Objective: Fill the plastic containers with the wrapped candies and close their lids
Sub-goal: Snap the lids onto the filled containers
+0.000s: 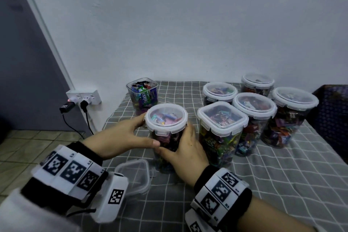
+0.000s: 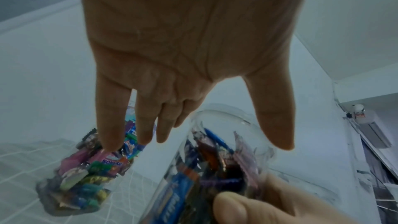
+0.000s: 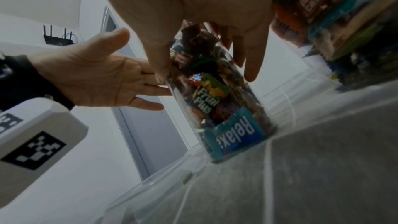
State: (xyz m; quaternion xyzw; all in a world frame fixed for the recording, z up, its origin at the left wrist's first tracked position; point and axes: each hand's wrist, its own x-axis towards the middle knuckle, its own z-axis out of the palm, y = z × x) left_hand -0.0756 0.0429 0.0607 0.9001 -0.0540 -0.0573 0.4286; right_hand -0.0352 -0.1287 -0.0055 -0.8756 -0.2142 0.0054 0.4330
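Note:
A round clear container [image 1: 166, 118] full of wrapped candies stands at the middle of the cloth with its lid on. My left hand [image 1: 135, 133] touches its left side with straight fingers [image 2: 146, 125] and the thumb stretched across the front. My right hand [image 1: 185, 147] grips the jar's right side, its thumb [image 3: 159, 72] and fingers wrapped around the wall of the jar [image 3: 226, 108]. A square container [image 1: 142, 94] full of candies stands behind with no lid. A loose square lid [image 1: 134, 177] lies by my left wrist.
Several lidded containers full of candies [image 1: 222, 130] are grouped at the right. The grey checked cloth [image 1: 273, 184] covers the table, whose left edge drops to a tiled floor. A wall socket with plugs [image 1: 82, 98] is at the left. A dark basket [image 1: 331, 115] stands at the far right.

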